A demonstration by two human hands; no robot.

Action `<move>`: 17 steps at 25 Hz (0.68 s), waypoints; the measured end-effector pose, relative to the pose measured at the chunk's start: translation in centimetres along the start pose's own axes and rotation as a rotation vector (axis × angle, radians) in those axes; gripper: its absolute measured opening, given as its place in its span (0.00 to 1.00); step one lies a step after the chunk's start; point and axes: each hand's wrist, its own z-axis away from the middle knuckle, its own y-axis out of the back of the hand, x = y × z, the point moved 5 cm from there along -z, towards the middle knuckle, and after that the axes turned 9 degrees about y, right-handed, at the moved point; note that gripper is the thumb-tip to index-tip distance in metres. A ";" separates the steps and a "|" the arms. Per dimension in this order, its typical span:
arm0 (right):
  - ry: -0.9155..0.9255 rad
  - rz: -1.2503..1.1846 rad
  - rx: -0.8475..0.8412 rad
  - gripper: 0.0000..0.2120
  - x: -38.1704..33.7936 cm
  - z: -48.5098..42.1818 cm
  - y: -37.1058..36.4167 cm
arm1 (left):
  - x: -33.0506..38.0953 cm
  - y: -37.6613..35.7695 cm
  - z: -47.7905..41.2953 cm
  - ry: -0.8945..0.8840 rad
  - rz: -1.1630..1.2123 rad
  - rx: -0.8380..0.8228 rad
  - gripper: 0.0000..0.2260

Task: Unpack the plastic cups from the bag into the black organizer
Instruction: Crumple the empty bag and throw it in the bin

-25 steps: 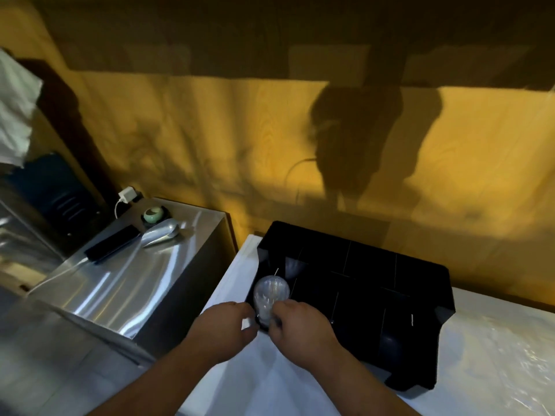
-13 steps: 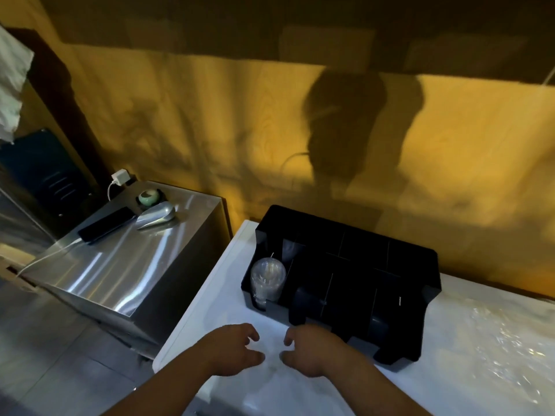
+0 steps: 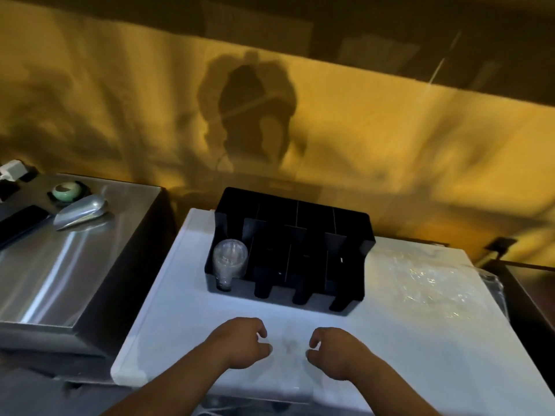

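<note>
A black organizer (image 3: 315,223) with several compartments stands on a white table (image 3: 168,295) against the yellow wall. A stack of clear plastic cups (image 3: 228,261) lies in its leftmost front slot, mouth toward me. A crumpled clear plastic bag (image 3: 426,280) lies flat on the table to the organizer's right. My left hand (image 3: 240,345) and my right hand (image 3: 333,352) hover over the table's near edge, in front of the organizer, fingers loosely curled and holding nothing.
A steel counter (image 3: 60,265) stands left of the table, a gap between them. On it lie a metal scoop (image 3: 81,211), a green ring-shaped object (image 3: 67,190), a dark phone (image 3: 21,219) and a white charger (image 3: 12,169). A dark surface edge (image 3: 528,280) sits at right.
Both hands let go of the cup stack in the left slot and drew back toward me. The view shifted so the organizer now sits farther off.
</note>
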 end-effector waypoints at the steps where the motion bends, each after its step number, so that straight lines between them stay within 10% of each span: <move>1: -0.020 -0.006 0.008 0.19 0.7 0.6 0.0 | 0.7 -0.3 0.0 -0.019 -0.007 0.001 0.24; 17: -0.084 -0.177 0.207 0.15 17.1 4.3 3.8 | 21.8 -4.4 0.1 -0.188 -0.024 0.087 0.20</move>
